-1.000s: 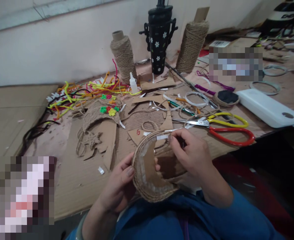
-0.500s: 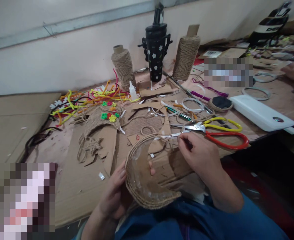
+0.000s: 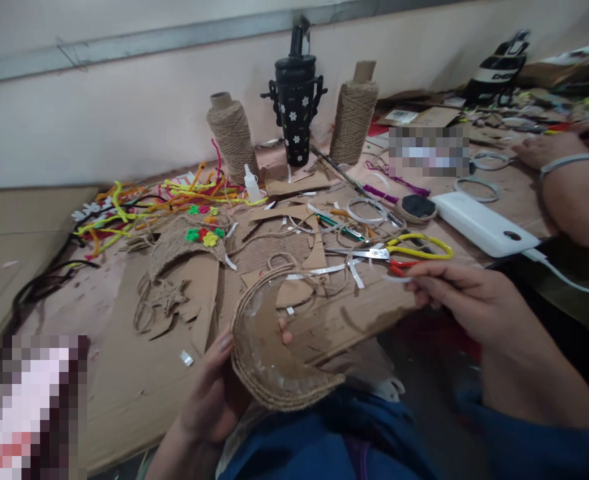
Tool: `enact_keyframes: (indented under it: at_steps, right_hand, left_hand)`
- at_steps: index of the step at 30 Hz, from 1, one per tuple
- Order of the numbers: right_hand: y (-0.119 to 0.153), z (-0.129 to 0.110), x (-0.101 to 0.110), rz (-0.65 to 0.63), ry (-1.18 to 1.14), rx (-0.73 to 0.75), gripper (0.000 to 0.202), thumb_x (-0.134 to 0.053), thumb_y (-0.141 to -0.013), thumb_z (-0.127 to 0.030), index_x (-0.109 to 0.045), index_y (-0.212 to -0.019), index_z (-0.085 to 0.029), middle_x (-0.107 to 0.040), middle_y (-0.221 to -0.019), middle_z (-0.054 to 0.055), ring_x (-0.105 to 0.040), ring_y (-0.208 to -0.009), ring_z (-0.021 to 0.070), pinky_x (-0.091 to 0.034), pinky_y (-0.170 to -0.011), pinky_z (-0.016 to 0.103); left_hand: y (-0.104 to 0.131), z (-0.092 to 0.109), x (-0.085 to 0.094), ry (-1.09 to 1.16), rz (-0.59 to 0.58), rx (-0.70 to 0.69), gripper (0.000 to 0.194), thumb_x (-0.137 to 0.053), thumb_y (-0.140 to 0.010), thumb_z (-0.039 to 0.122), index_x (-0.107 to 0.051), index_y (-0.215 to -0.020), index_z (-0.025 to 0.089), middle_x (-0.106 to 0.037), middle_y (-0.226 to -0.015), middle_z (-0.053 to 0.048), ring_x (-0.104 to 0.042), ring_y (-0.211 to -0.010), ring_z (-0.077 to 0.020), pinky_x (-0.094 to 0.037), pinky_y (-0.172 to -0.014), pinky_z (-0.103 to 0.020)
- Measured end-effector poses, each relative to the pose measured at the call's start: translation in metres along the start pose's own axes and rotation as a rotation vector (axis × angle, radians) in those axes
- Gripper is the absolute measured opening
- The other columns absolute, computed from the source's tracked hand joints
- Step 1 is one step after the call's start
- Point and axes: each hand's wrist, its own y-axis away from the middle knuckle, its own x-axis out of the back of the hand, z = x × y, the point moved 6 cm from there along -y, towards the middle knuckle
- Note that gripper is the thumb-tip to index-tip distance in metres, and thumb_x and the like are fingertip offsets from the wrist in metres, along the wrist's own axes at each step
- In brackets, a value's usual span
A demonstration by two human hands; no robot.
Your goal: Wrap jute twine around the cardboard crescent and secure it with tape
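Observation:
My left hand (image 3: 217, 380) grips a crescent-shaped piece of cardboard (image 3: 261, 340) by its outer curve, with fingertips showing at the inner edge. Rows of twine line the crescent's outer rim, and shiny clear patches cover part of its face. Out to the right, my right hand (image 3: 454, 293) pinches the end of a thin white strip (image 3: 398, 278). Another stretch of white strip (image 3: 319, 272) runs from the crescent's upper tip; whether the two join is unclear. Scissors (image 3: 374, 253) with yellow and red handles lie just beyond my right hand, which partly hides the red loop.
Twine spools (image 3: 231, 137) flank a black flowered tumbler (image 3: 294, 110) by the wall. A twine crescent with small flowers (image 3: 189, 247), a twine star (image 3: 171, 298), pipe cleaners (image 3: 119, 207) and a white power bank (image 3: 484, 223) lie around. Another person's hand (image 3: 544, 147) rests at far right.
My right hand has moved right, away from the crescent's upper tip, holding the white strip. My left hand keeps the crescent. The view has turned slightly right, showing more of the other person's arm.

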Motion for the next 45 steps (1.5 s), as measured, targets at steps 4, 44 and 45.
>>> enact_keyframes:
  at_steps: [4, 44, 45]
  right_hand:
    - [-0.018, 0.030, 0.018, 0.063, 0.020, -0.150, 0.019, -0.062, -0.078, -0.028, -0.073, -0.088, -0.017, -0.070, -0.068, 0.006, -0.060, -0.052, 0.0101, -0.043, -0.049, 0.023]
    - [-0.006, -0.111, -0.133, -0.966, 0.241, 0.339, 0.019, -0.051, -0.083, -0.016, -0.066, -0.095, -0.018, -0.069, -0.087, 0.004, -0.062, -0.079, 0.0175, -0.042, -0.067, 0.027]
    - [-0.005, -0.109, -0.135, -0.978, 0.239, 0.329, 0.018, -0.050, -0.083, -0.018, -0.064, -0.095, -0.019, -0.068, -0.087, 0.003, -0.061, -0.079, 0.0173, -0.042, -0.067, 0.027]
  left_hand:
    - [-0.002, -0.002, 0.003, -0.001, -0.074, 0.014, 0.028, -0.054, -0.084, 0.028, -0.072, -0.105, 0.023, -0.071, -0.113, -0.008, -0.063, -0.108, -0.0287, -0.046, -0.096, -0.042]
    - [-0.014, -0.002, -0.007, -0.478, 0.130, -0.109, 0.021, -0.081, -0.058, 0.029, -0.066, -0.064, 0.015, -0.063, -0.059, 0.002, -0.052, -0.054, -0.0077, -0.040, -0.053, -0.018]
    - [-0.014, -0.001, -0.008, -0.530, 0.127, -0.120, 0.019, -0.079, -0.059, 0.026, -0.066, -0.063, 0.014, -0.062, -0.058, 0.003, -0.051, -0.054, -0.0077, -0.039, -0.053, -0.018]
